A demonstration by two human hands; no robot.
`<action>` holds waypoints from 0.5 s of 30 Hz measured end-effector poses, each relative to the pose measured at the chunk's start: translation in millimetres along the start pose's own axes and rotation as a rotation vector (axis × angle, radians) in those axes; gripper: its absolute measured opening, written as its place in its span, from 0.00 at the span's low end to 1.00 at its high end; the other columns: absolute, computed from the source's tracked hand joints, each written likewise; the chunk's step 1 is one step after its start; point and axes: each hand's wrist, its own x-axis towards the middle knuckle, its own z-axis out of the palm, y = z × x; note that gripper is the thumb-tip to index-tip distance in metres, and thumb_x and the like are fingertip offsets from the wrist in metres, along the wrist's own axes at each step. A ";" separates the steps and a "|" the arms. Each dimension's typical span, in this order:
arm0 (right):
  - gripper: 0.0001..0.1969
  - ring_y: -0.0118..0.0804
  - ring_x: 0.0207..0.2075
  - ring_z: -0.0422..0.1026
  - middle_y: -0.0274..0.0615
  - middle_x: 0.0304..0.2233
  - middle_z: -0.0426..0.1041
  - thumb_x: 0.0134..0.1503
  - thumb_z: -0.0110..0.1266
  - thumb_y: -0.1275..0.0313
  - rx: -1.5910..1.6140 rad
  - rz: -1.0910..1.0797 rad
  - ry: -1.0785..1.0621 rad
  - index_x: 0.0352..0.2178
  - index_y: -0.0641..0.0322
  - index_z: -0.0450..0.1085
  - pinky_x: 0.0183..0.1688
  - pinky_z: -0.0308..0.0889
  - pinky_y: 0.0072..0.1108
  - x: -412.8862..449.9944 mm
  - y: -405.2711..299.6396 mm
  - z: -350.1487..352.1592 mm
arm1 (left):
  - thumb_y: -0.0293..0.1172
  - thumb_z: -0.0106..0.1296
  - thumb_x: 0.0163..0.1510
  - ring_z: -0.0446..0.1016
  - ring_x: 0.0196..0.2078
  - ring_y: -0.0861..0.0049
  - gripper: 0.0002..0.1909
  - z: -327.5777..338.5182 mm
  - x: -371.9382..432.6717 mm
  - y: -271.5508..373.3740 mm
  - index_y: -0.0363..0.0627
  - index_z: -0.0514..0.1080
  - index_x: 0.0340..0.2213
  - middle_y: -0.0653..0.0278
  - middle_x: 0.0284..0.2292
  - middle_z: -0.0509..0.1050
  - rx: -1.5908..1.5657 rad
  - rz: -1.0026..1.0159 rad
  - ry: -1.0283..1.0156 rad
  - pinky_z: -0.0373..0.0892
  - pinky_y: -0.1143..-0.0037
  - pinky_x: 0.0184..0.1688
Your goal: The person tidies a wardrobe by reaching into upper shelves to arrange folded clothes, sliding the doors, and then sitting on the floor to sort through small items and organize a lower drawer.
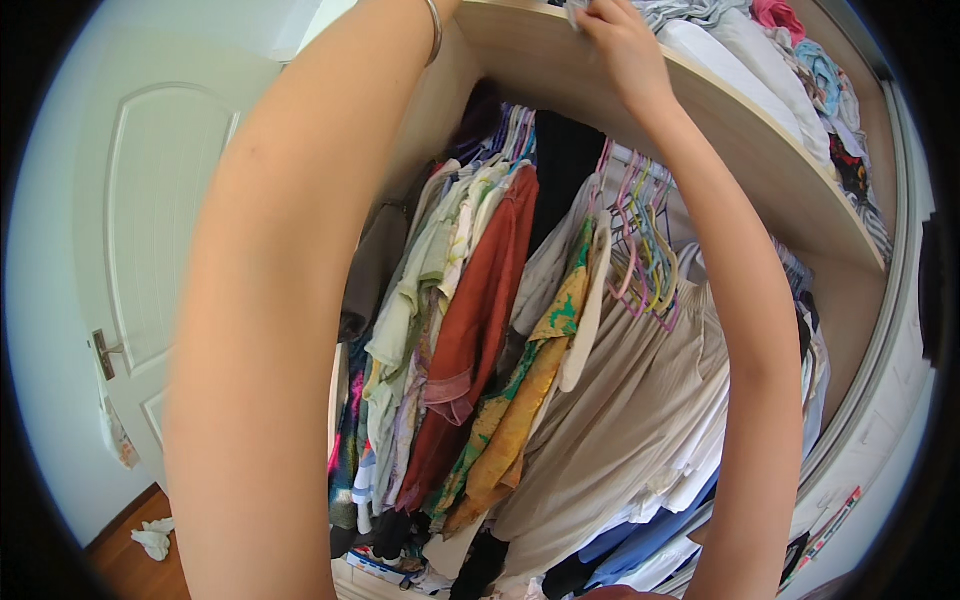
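Observation:
My right hand (pixel 622 45) is raised at the front edge of the upper wooden shelf (pixel 712 101). Its bent fingers pinch a thin, pale grey thing (pixel 576 15), cut off by the top of the picture; its kind is unclear. My left arm (pixel 277 247) reaches up past the top edge, with a metal bangle (pixel 435 34) at the wrist; the hand itself is out of view. Folded and heaped clothes lie on the shelf by my right hand, among them white fabric (pixel 739 82) and a pink-red cloth (pixel 778 19).
Below the shelf, clothes hang from a metal rail (pixel 628 156): a rust-red shirt (pixel 487 300), a green-and-gold garment (pixel 525 382), beige pleated fabric (pixel 615 405). Several bare hangers (pixel 646 247) hang together. A white door (pixel 169 225) stands left; crumpled white material (pixel 154 538) lies on the wooden floor.

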 end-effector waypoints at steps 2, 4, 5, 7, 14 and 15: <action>0.06 0.43 0.36 0.66 0.43 0.29 0.67 0.40 0.50 0.76 0.113 0.031 -0.028 0.23 0.65 0.68 0.38 0.64 0.29 8.4 -6.0 25.0 | 0.19 0.40 0.51 0.69 0.46 0.75 0.21 3.6 -27.6 50.1 0.39 0.68 0.48 0.57 0.44 0.73 -0.209 -0.327 0.026 0.66 0.77 0.42; 0.05 0.44 0.39 0.66 0.45 0.31 0.68 0.42 0.49 0.76 0.222 -0.125 0.082 0.22 0.65 0.69 0.41 0.64 0.29 29.1 -17.1 47.8 | 0.20 0.39 0.51 0.69 0.47 0.74 0.22 -5.6 -52.8 68.5 0.39 0.67 0.49 0.58 0.44 0.73 -0.112 -0.285 0.025 0.66 0.78 0.42; 0.05 0.44 0.39 0.66 0.45 0.31 0.68 0.42 0.49 0.76 0.226 -0.125 0.089 0.22 0.65 0.69 0.41 0.64 0.29 37.6 -23.5 63.5 | 0.20 0.39 0.51 0.68 0.48 0.74 0.22 -8.3 -59.4 72.6 0.39 0.67 0.49 0.58 0.45 0.72 -0.031 -0.237 0.016 0.66 0.78 0.42; 0.05 0.45 0.41 0.65 0.47 0.34 0.68 0.45 0.48 0.76 0.081 -0.100 0.361 0.23 0.66 0.69 0.44 0.63 0.29 59.7 -41.0 100.3 | 0.20 0.38 0.50 0.69 0.46 0.72 0.22 -21.9 -50.3 37.3 0.39 0.67 0.48 0.57 0.44 0.72 -0.106 -0.261 0.007 0.66 0.78 0.40; 0.05 0.50 0.39 0.68 0.52 0.35 0.67 0.45 0.49 0.77 0.306 0.283 0.202 0.23 0.70 0.69 0.36 0.68 0.34 94.5 -75.4 138.2 | 0.20 0.38 0.48 0.70 0.37 0.71 0.18 -35.5 -67.2 22.6 0.34 0.67 0.43 0.56 0.36 0.73 -0.216 -0.236 0.310 0.67 0.72 0.35; 0.05 0.51 0.37 0.69 0.53 0.35 0.67 0.45 0.49 0.77 0.368 0.319 0.287 0.24 0.70 0.69 0.34 0.68 0.35 94.4 -78.2 139.7 | 0.20 0.38 0.48 0.70 0.37 0.71 0.18 -37.2 -67.2 22.7 0.34 0.67 0.43 0.56 0.36 0.73 -0.213 -0.244 0.307 0.67 0.72 0.35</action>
